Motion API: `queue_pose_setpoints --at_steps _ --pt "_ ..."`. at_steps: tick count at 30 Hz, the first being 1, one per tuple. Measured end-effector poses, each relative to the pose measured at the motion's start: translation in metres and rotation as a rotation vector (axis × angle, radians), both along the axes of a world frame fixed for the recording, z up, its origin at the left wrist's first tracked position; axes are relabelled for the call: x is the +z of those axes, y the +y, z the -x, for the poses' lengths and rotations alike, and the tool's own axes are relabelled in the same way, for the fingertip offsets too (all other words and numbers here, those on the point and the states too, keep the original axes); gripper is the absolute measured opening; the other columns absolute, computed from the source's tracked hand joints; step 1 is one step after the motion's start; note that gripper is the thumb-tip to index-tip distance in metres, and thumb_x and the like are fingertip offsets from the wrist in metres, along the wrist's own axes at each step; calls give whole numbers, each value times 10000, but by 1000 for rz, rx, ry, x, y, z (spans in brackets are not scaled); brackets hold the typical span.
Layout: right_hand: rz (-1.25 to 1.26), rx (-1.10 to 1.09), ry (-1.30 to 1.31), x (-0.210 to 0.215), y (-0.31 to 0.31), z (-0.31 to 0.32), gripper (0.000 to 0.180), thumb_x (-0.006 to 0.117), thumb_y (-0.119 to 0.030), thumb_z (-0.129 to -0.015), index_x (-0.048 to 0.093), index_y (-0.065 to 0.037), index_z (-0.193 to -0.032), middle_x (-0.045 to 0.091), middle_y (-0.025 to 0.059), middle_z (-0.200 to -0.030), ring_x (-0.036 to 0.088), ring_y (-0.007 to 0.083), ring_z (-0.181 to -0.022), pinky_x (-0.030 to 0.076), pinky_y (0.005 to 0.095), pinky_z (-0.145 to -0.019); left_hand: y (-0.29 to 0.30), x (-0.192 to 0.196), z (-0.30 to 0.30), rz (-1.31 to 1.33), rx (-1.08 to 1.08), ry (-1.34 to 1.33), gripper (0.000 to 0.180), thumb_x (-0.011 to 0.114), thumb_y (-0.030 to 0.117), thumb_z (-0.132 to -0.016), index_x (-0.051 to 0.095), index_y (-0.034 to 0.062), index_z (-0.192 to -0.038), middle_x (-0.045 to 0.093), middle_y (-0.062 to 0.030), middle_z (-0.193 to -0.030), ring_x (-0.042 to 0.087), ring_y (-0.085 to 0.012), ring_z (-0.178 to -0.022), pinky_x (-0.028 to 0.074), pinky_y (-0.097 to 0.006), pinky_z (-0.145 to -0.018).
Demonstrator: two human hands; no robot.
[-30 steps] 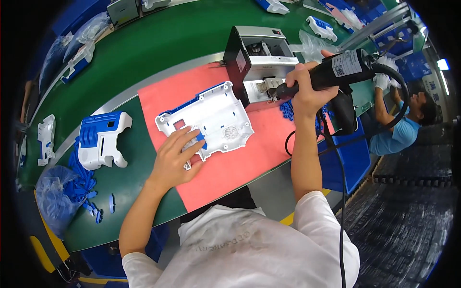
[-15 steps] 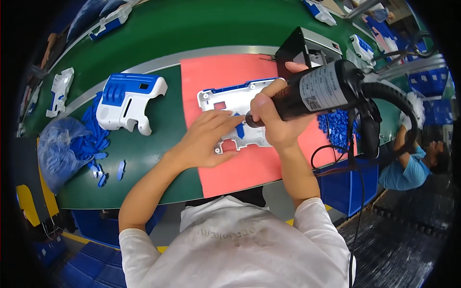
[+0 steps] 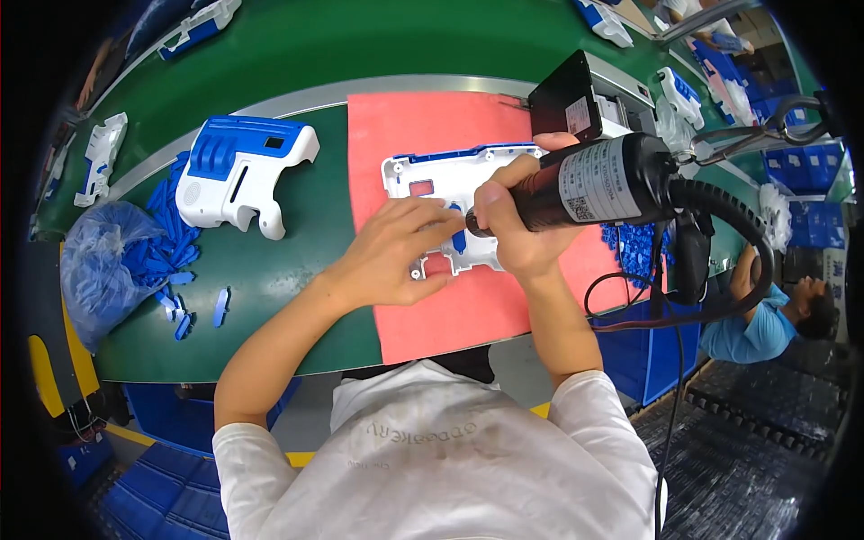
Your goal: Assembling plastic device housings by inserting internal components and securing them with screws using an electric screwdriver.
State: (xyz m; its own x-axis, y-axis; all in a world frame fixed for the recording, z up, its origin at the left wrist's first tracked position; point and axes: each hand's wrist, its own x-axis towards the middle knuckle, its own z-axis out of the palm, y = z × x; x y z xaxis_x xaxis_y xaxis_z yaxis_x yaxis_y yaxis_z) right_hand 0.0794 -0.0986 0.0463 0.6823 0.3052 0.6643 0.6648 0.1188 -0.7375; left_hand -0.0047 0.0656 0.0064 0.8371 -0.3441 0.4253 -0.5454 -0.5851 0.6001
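In my right hand (image 3: 522, 225) is a black corded electric screwdriver (image 3: 585, 184), fingers wrapped round its body. Its nose points left and down over a white plastic housing (image 3: 454, 183) with a blue edge, which lies inner side up on a pink mat (image 3: 423, 328). A narrow blue plastic piece (image 3: 459, 238) sits in that housing, just beside the nose. My left hand (image 3: 387, 252) lies over the housing's near left part, fingers stretched toward the blue piece and thumb spread apart near the front edge. The screwdriver's tip and any screw are hidden by my fingers.
A blue-and-white housing (image 3: 243, 171) stands at left, beside a plastic bag (image 3: 103, 270) spilling blue strips (image 3: 166, 238). Small blue parts (image 3: 634, 252) lie right of the screwdriver, near its cable (image 3: 720, 310). A black-sided device (image 3: 567, 94) stands behind. Another person (image 3: 756, 315) is at far right.
The whole view has shifted slightly. Both hands keep nearly the same pose over the housing, and the screwdriver's nose stays beside the blue piece.
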Motion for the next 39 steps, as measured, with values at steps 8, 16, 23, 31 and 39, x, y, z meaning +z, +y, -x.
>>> queue_pose_setpoints --at_steps 8,16,23,31,39 --pt "-6 86 -30 -5 -4 6 503 586 123 -766 329 -42 -1166 582 71 -673 540 109 -547 447 252 -542 -2 -3 1 31 37 7 596 766 236 -664 600 19 -1193 607 -140 -1156 551 -335 -1133 439 -433 -956" --pt "-146 9 71 13 -12 13 558 576 136 -780 304 -24 -1240 535 42 -659 525 123 -501 457 274 -497 -3 3 0 -65 -14 39 550 729 243 -714 600 47 -1212 570 -134 -1222 511 -332 -1160 414 -435 -967" --pt "-553 -319 -167 79 -94 -35 601 564 73 -807 261 29 -1324 545 83 -640 536 162 -482 491 338 -507 -3 6 4 -185 -13 -21 566 743 189 -683 620 68 -1222 550 -117 -1253 496 -327 -1196 408 -432 -989" --pt "-306 -378 -66 51 -109 -57 499 623 117 -800 405 44 -1243 569 47 -651 558 122 -502 449 247 -497 -1 4 2 -88 -1 -84 560 808 200 -631 642 36 -1141 616 -114 -1216 560 -325 -1164 457 -429 -948" --pt "-350 -171 57 56 -83 -12 629 549 70 -807 258 5 -1360 501 84 -622 486 170 -448 454 327 -460 0 6 4 -37 27 -40 616 809 241 -652 614 42 -1201 606 -145 -1217 556 -322 -1165 453 -436 -957"
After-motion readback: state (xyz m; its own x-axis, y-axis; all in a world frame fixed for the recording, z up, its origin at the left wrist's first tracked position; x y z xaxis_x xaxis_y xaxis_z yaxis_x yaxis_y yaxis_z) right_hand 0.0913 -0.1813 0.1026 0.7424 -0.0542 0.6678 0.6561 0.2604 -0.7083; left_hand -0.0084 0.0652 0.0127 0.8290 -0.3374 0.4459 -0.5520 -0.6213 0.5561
